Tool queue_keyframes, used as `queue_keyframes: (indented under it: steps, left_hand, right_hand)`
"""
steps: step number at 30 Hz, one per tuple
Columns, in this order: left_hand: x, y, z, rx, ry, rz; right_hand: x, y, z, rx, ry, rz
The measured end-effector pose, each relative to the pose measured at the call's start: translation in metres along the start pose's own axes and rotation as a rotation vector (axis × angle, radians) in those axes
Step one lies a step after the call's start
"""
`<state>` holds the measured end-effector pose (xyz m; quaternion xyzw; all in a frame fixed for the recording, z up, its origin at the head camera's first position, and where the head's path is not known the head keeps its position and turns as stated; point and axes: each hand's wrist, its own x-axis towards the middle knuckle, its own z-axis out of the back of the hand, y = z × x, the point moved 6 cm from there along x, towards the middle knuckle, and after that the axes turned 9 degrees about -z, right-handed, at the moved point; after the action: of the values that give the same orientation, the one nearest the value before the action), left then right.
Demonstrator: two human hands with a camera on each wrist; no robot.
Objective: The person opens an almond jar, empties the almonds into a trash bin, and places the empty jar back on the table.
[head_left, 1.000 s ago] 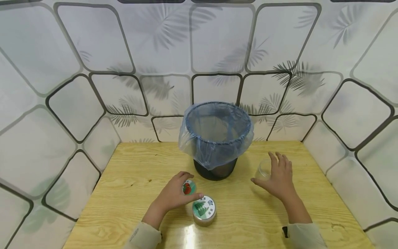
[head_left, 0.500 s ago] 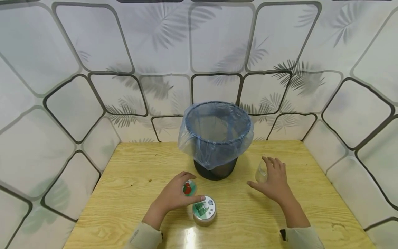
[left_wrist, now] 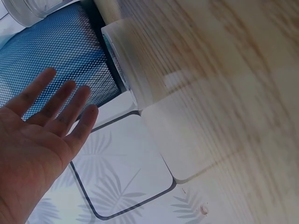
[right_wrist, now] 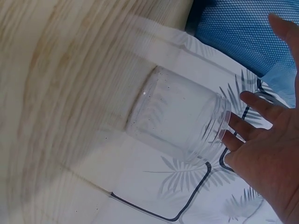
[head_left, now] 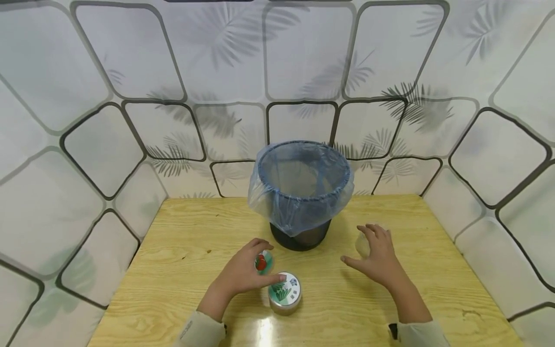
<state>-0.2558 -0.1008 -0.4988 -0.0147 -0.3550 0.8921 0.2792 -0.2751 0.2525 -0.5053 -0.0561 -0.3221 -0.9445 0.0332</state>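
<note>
In the head view my left hand (head_left: 244,267) is spread, its thumb over the edge of a round container's green-and-white lid (head_left: 284,289) with green vegetables printed on it. Its fingers lie over a second round lid (head_left: 264,262) bearing red tomatoes, partly hidden. The left wrist view shows straight fingers and an empty palm, with a low clear-sided container (left_wrist: 124,65) beyond. My right hand (head_left: 379,255) is spread beside an open clear jar (head_left: 362,245), which it partly hides. In the right wrist view the jar (right_wrist: 180,114) stands upright, fingertips close by its threaded mouth.
A black mesh bin (head_left: 303,238) lined with a blue translucent bag (head_left: 299,207) stands at the back middle of the wooden table (head_left: 195,231). Patterned fabric walls (head_left: 234,120) enclose the table at the back and on both sides.
My right hand has moved left and a little nearer the front, and it now covers more of the clear jar. The left hand stays almost in place.
</note>
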Motion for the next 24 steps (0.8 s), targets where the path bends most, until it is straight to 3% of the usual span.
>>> queue_keyframes:
  steps: [12, 24]
  left_hand:
    - [-0.002, -0.006, 0.002, 0.022, -0.011, -0.025]
    - [-0.006, -0.010, 0.002, 0.018, 0.021, -0.024]
  right_hand:
    - [-0.009, 0.013, -0.004, 0.029, 0.066, -0.028]
    - [-0.015, 0.025, -0.012, 0.065, 0.117, -0.011]
